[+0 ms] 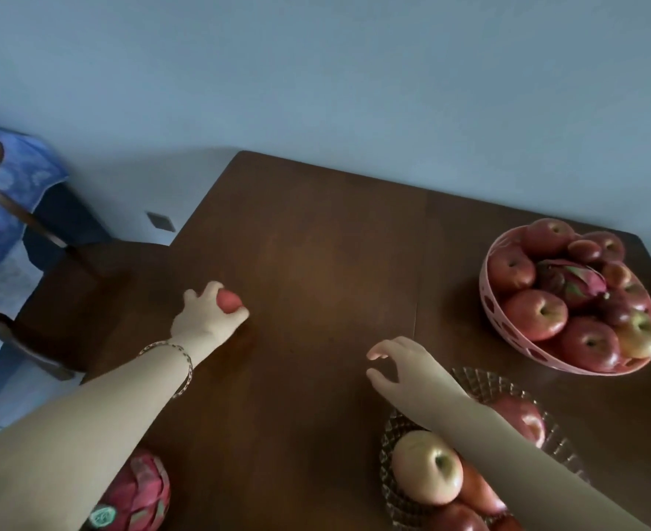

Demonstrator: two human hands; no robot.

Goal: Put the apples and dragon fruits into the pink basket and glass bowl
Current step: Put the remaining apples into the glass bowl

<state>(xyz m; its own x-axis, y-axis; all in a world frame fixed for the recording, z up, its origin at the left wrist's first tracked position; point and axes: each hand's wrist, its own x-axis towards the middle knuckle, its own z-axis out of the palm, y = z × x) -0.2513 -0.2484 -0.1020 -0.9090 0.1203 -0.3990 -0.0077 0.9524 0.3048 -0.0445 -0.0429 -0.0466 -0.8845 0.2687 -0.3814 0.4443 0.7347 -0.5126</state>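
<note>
My left hand grips a red apple near the table's left edge. My right hand hovers open above the table's middle, holding nothing. The pink basket at the right holds several red apples and a dragon fruit. The glass bowl in front of it holds several apples, among them a pale one; my right forearm crosses over it. Another dragon fruit with a green sticker lies at the near left, partly under my left forearm.
The dark wooden table stands against a pale blue wall. To its left a wooden chair sits close to the table edge, and a blue patterned cloth covers furniture behind it.
</note>
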